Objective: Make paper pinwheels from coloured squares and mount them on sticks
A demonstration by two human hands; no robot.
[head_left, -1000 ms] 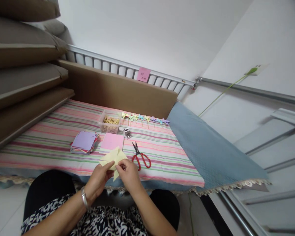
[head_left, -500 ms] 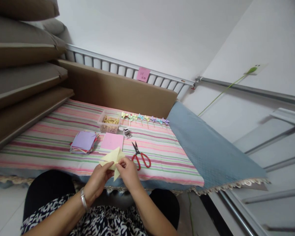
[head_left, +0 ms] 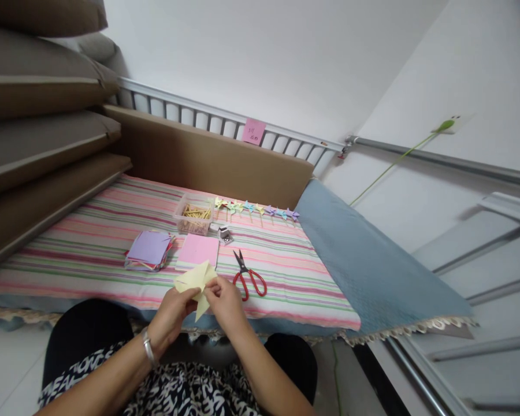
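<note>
Both my hands hold a pale yellow folded paper [head_left: 196, 279] just in front of the striped cloth's near edge. My left hand [head_left: 170, 319] pinches its lower left side, a silver bracelet on that wrist. My right hand [head_left: 226, 305] pinches the paper's right flap with fingers closed. Red-handled scissors [head_left: 250, 277] lie on the cloth just right of my right hand. A pink paper stack [head_left: 197, 251] sits right behind the yellow paper.
A mixed stack of coloured paper squares topped with purple [head_left: 148, 249], a clear box of wooden sticks [head_left: 193, 215], a small metal item [head_left: 224, 233] and a row of finished paper pinwheels [head_left: 255, 209] lie on the striped cloth [head_left: 91, 242]. Blue quilt [head_left: 364, 260] to the right; cushions stacked left.
The yellow paper's right flap has been drawn inward by my right fingers. Both hands stay in nearly the same place.
</note>
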